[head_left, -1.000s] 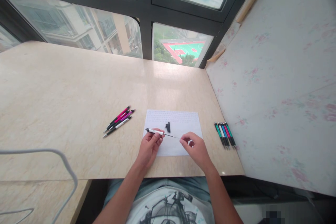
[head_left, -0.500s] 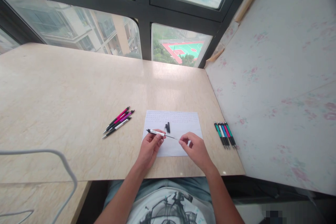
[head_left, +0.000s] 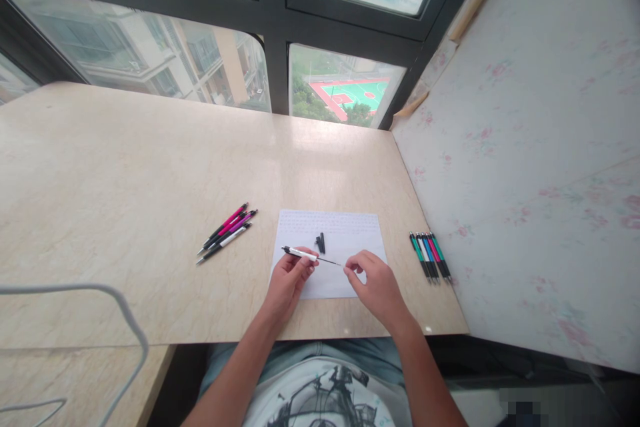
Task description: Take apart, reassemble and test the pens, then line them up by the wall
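My left hand (head_left: pixel 287 280) pinches a white and black pen barrel (head_left: pixel 299 253) held level over a white sheet of paper (head_left: pixel 345 230). A thin dark refill (head_left: pixel 329 261) sticks out of its right end. My right hand (head_left: pixel 376 283) pinches the refill's far tip with thumb and forefinger. Two small black pen parts (head_left: pixel 320 242) lie on the paper just beyond the barrel.
Several pink, purple and white pens (head_left: pixel 227 230) lie left of the paper on the beige marble table (head_left: pixel 125 180). Several green, blue and pink pens (head_left: pixel 430 255) lie at its right edge, by a flowered wall (head_left: pixel 525 147). Windows stand behind. A white wire frame (head_left: pixel 120 310) sits lower left.
Both hands hold much the same pose; the barrel and the right hand have shifted slightly rightward, about as much as the whole view has.
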A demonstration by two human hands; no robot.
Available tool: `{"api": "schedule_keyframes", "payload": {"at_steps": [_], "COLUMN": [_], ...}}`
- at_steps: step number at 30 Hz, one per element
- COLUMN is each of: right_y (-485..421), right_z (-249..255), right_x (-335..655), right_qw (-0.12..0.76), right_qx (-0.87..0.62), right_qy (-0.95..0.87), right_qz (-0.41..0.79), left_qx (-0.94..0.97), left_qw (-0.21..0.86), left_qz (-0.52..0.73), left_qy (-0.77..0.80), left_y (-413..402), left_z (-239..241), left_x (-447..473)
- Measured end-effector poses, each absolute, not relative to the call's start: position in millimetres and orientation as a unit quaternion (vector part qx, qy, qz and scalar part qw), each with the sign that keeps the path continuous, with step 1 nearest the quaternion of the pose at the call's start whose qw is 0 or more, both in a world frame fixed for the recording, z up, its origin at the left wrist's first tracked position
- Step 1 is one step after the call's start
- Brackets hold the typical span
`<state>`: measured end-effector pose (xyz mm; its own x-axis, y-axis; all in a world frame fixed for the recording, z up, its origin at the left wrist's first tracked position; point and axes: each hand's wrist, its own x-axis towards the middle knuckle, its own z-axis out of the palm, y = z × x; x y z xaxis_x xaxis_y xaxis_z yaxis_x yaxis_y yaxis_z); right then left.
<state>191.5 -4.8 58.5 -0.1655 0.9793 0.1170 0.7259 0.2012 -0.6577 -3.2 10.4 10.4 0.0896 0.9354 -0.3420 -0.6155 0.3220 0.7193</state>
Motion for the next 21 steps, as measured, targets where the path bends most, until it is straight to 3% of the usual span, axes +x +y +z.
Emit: {"api": "schedule_keyframes", "payload": {"at_steps": [21], "right_y": [-2], "right_z": [53], "right_x": [159], "right_qw": [0.364], "right_qx": [-0.579], "right_qy": [-0.676], "right_qz": [0.274], "left_qx": [0.166], "left_qw": [0.744], "left_qz": [0.53], "left_qy": [0.372], "left_y": [9], "left_z": [9], "left_x": [-7]}}
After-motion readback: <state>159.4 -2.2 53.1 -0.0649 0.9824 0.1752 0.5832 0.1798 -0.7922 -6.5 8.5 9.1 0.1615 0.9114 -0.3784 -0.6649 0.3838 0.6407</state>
